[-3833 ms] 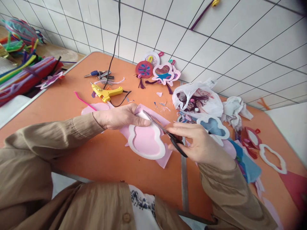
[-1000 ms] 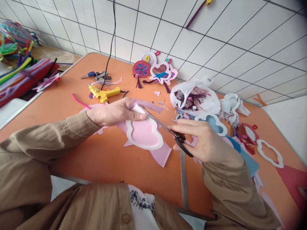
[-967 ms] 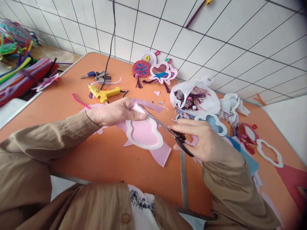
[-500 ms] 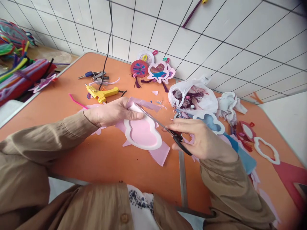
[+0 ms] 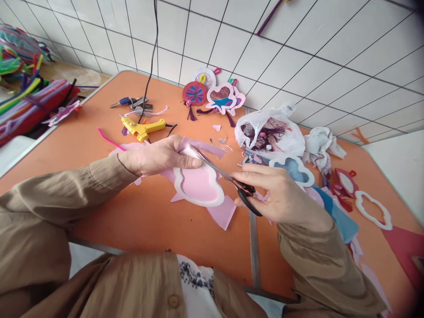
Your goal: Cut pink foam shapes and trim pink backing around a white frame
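My left hand point(image 5: 168, 155) pinches a white cloud-shaped frame point(image 5: 217, 196) backed with a pink sheet point(image 5: 200, 182). The thumb presses on its upper left edge. In my right hand point(image 5: 276, 194) is a pair of black-handled scissors point(image 5: 249, 201), fingers in the loops. The blades lie along the frame's upper edge, close to my left thumb, and a strip of pink sheet point(image 5: 207, 146) hangs beyond them. Below the frame a pink scrap point(image 5: 225, 213) shows. My fingers partly hide where the blades meet the sheet.
A yellow glue gun point(image 5: 144, 129) lies left of centre, its cord rising. Decorated ornaments point(image 5: 220, 98) lean at the wall. A white plastic bag point(image 5: 286, 132) with dark tassels sits behind my right hand. A blue-filled frame point(image 5: 293, 168) and a white frame point(image 5: 372, 211) lie right.
The scissors' handles have spread further apart and the blades look slightly more open. My left hand keeps its hold on the frame. The whole view has shifted a little.
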Motion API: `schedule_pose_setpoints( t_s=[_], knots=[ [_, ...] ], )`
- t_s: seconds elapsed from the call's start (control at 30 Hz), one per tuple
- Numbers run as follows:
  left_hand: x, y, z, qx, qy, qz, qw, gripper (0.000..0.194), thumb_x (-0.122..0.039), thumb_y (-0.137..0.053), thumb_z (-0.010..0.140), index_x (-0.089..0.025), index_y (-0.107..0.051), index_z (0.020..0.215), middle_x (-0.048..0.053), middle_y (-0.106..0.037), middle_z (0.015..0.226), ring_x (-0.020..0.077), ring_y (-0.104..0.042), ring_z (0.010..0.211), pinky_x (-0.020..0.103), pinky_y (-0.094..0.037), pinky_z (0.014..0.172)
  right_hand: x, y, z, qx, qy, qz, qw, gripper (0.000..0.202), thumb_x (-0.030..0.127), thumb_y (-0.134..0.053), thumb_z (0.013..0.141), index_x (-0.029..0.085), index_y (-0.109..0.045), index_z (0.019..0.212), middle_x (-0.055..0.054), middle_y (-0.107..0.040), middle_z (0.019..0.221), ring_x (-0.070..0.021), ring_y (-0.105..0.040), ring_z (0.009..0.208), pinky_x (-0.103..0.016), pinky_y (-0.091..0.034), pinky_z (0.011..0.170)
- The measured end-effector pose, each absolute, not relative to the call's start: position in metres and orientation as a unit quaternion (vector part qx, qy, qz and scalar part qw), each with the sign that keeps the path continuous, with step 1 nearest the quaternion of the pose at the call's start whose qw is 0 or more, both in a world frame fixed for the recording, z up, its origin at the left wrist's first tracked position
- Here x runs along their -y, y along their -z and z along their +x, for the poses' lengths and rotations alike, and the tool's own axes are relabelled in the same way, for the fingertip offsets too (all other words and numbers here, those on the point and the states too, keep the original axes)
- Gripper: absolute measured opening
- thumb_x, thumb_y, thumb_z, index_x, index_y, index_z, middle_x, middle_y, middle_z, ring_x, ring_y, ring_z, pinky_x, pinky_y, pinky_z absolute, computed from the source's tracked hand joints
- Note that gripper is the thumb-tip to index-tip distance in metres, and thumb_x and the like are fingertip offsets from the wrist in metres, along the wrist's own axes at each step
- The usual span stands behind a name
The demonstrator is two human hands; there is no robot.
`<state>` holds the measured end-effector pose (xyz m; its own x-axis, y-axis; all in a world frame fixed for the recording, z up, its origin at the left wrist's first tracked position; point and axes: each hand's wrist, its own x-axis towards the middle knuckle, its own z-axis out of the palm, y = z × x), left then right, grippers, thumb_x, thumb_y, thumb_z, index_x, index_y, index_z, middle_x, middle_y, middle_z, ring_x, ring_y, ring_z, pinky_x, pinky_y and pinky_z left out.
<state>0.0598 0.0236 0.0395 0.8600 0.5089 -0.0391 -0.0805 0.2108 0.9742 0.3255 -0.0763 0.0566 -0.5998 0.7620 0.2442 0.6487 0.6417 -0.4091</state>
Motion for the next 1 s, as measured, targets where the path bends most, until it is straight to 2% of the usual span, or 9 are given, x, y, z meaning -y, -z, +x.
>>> schedule_pose_setpoints(
  t_s=[0.13, 0.37, 0.57, 0.83, 1.0],
  knots=[
    [-0.0237, -0.0405, 0.0601, -0.181, -0.156, 0.601, 0.763, 0.041, -0.045, -0.083, 0.079, -0.012, -0.080, 0.103, 0.015, -0.080, 0.094, 0.0264, -0.076, 0.086, 0.036, -0.059, 0.081, 0.0757, -0.0546, 0.3257, 0.883, -0.146, -0.393, 0.211, 0.008, 0.009, -0.063, 0.082, 0.016, -0.066, 0.086, 0.003, -0.046, 0.069, -0.0115, -0.044, 0.058, -0.025, -0.036, 0.053],
    [-0.0235, -0.0404, 0.0594, -0.176, -0.155, 0.609, 0.757, 0.037, -0.045, -0.081, 0.082, -0.011, -0.082, 0.097, 0.015, -0.081, 0.096, 0.0260, -0.076, 0.087, 0.035, -0.060, 0.082, 0.0740, -0.0527, 0.3252, 0.882, -0.169, -0.378, 0.225, 0.008, 0.009, -0.063, 0.086, 0.016, -0.067, 0.087, 0.003, -0.047, 0.067, -0.0115, -0.045, 0.056, -0.023, -0.039, 0.052],
    [-0.0212, -0.0424, 0.0597, -0.173, -0.149, 0.590, 0.774, 0.044, -0.047, -0.081, 0.081, -0.012, -0.080, 0.107, 0.013, -0.081, 0.092, 0.0255, -0.076, 0.086, 0.039, -0.058, 0.089, 0.0742, -0.0522, 0.3242, 0.884, -0.142, -0.384, 0.227, 0.009, 0.010, -0.060, 0.086, 0.017, -0.067, 0.088, 0.003, -0.046, 0.067, -0.0116, -0.043, 0.056, -0.023, -0.036, 0.051],
    [-0.0231, -0.0394, 0.0587, -0.203, -0.161, 0.587, 0.767, 0.046, -0.047, -0.084, 0.077, -0.011, -0.079, 0.107, 0.012, -0.079, 0.084, 0.0226, -0.074, 0.076, 0.037, -0.059, 0.080, 0.0733, -0.0551, 0.3219, 0.888, -0.125, -0.381, 0.223, 0.015, 0.008, -0.055, 0.086, 0.017, -0.066, 0.087, 0.001, -0.050, 0.066, -0.0127, -0.045, 0.054, -0.025, -0.037, 0.051],
    [-0.0222, -0.0413, 0.0592, -0.210, -0.161, 0.586, 0.766, 0.045, -0.047, -0.084, 0.078, -0.010, -0.079, 0.103, 0.013, -0.079, 0.085, 0.0224, -0.074, 0.077, 0.037, -0.058, 0.080, 0.0734, -0.0542, 0.3218, 0.890, -0.117, -0.378, 0.227, 0.019, 0.006, -0.050, 0.085, 0.018, -0.065, 0.086, 0.001, -0.051, 0.064, -0.0127, -0.046, 0.053, -0.025, -0.036, 0.050]
  ],
)
